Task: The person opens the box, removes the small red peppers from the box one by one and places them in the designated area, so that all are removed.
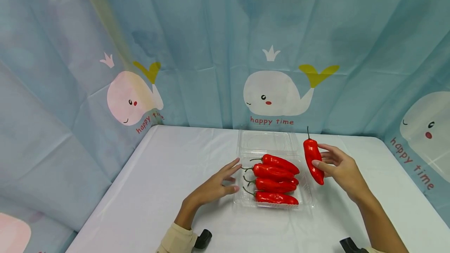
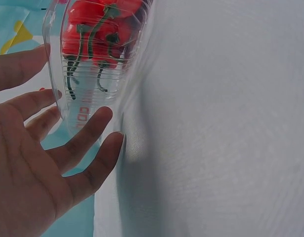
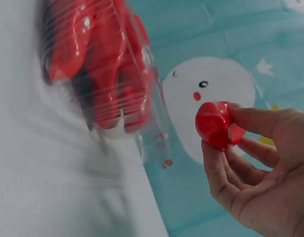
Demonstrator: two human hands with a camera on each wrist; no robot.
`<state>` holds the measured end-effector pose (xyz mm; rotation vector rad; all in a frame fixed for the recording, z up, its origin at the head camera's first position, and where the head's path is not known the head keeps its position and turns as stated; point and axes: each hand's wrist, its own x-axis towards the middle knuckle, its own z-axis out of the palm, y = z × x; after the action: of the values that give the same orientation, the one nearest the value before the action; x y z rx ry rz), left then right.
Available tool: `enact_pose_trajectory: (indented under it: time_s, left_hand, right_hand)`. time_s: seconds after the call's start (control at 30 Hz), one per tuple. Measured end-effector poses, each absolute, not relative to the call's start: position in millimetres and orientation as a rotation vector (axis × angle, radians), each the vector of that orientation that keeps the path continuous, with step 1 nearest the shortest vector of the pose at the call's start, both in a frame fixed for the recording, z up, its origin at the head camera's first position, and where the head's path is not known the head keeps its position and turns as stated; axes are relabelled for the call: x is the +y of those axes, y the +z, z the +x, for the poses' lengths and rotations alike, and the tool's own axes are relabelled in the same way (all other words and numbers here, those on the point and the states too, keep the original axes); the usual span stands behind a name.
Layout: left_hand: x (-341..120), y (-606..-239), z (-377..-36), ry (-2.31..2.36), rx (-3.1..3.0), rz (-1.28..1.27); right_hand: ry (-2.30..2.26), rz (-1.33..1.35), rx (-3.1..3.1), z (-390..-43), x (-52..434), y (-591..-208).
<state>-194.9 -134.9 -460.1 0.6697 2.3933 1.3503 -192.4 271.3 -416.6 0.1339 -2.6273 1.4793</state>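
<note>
My right hand (image 1: 340, 169) pinches a red chili pepper (image 1: 312, 155) between thumb and fingers, its green stem pointing up, just right of a clear plastic box (image 1: 308, 200). In the right wrist view the held pepper (image 3: 211, 126) is seen end-on. Inside the box lie several red peppers (image 1: 275, 185), stacked in a row with stems toward the left. My left hand (image 1: 214, 186) is spread at the box's left side, fingertips right at its wall. The left wrist view shows that hand (image 2: 48, 163) with fingers apart beside the box and the stems inside.
The box's clear lid (image 1: 267, 141) lies folded back toward the rear of the white table (image 1: 168, 175). Behind the table hangs a blue curtain (image 1: 211, 50) printed with whales, close to the table's back edge.
</note>
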Motion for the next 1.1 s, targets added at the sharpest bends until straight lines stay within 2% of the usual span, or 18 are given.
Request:
enact_pose_trajectory:
  time_s: [1.1]
  left_hand:
    - [-135,-459,-195,1.349,2.385,0.666]
  right_hand:
    - [1.583,-0.121,-2.785,-211,301,-460]
